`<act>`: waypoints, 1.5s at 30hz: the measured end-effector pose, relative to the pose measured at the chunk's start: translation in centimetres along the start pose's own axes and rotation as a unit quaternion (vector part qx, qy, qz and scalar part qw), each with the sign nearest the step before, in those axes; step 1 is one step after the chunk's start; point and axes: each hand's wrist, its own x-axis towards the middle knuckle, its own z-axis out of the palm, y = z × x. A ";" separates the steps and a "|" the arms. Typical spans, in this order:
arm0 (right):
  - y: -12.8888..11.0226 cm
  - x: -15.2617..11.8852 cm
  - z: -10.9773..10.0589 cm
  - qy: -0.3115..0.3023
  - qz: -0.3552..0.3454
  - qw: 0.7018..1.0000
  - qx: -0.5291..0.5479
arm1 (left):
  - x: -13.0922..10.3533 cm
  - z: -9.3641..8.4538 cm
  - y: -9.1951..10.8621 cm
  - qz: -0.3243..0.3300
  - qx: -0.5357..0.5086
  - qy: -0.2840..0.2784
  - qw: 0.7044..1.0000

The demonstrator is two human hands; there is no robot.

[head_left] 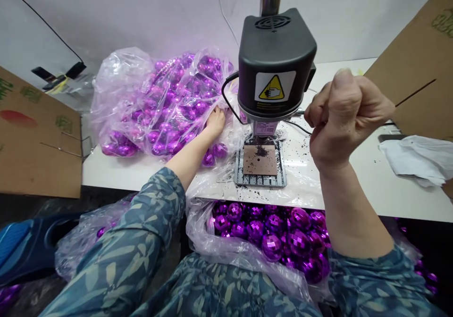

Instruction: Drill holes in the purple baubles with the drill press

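My left hand [216,120] reaches to the opening of a clear plastic bag [123,81] full of shiny purple balls [177,95]; its fingertips are partly hidden among the plastic, so what they hold is unclear. Raised to the right of a black drill press [278,48], my right hand [348,114] is closed, its fingers curled in; whatever it grips is hidden. Under the drill head lies a brown plate [260,160] with a small hole and dark shavings, on a slotted metal base [279,180]. A few purple balls [214,154] lie beside my left forearm.
Below the table edge, an open plastic-lined container holds several purple balls [272,246]. Cardboard boxes [38,137] flank the white table [368,180]. A white cloth [417,159] lies at the right. A blue plastic object [21,246] stands at lower left.
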 end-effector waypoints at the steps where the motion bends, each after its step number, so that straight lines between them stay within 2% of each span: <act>1: 0.0 0.0 0.1 0.003 0.001 1.000 -0.006 | -0.3 -0.1 0.1 -0.018 0.016 -0.010 1.000; 4: 0.1 0.0 0.2 0.013 -0.004 1.000 0.003 | -1.5 -0.4 0.4 -0.050 0.045 -0.032 0.997; 8: 0.3 0.0 0.2 0.010 -0.021 0.999 0.036 | -2.7 -1.0 0.5 -0.045 0.011 -0.023 0.999; 11: 0.2 0.1 0.1 0.005 -0.016 0.999 0.039 | -4.1 -1.8 0.4 0.007 -0.067 0.032 0.997; 13: 0.1 0.1 0.0 0.001 -0.012 0.999 0.033 | -6.1 -2.4 0.5 0.049 -0.149 0.086 0.984; 15: 0.2 0.0 -0.1 -0.003 -0.010 1.000 0.025 | -8.6 -3.0 0.9 0.070 -0.259 0.116 0.956; 16: 0.3 0.0 -0.1 -0.005 -0.009 1.000 0.020 | -9.9 -3.2 1.2 0.071 -0.327 0.109 0.936; 19: 0.4 -0.1 -0.1 -0.007 -0.016 1.000 0.016 | -13.0 -3.1 2.4 0.047 -0.523 0.023 0.851; 21: 0.4 -0.2 -0.1 -0.004 -0.014 1.000 0.012 | -14.2 -2.4 3.2 0.021 -0.606 -0.025 0.795; 22: 0.3 -0.2 0.0 -0.004 -0.009 1.000 0.004 | -14.5 -1.9 3.5 0.012 -0.629 -0.035 0.776; 24: 0.2 -0.3 0.1 -0.002 0.008 1.000 -0.018 | -14.8 -0.8 4.3 0.008 -0.649 -0.039 0.760; 28: 0.1 -0.4 0.2 0.001 0.026 0.999 -0.035 | -15.0 1.1 5.6 0.027 -0.635 -0.026 0.772; 33: 0.0 -0.4 0.3 -0.009 0.027 0.999 -0.038 | -14.7 2.2 6.5 0.035 -0.606 -0.031 0.794; 39: -0.1 -0.5 0.3 -0.007 0.024 0.998 -0.063 | -14.8 2.6 7.0 0.077 -0.574 -0.035 0.814; 45: 0.3 -0.6 0.3 -0.017 0.029 0.997 -0.067 | -15.5 2.4 7.3 0.162 -0.482 0.033 0.860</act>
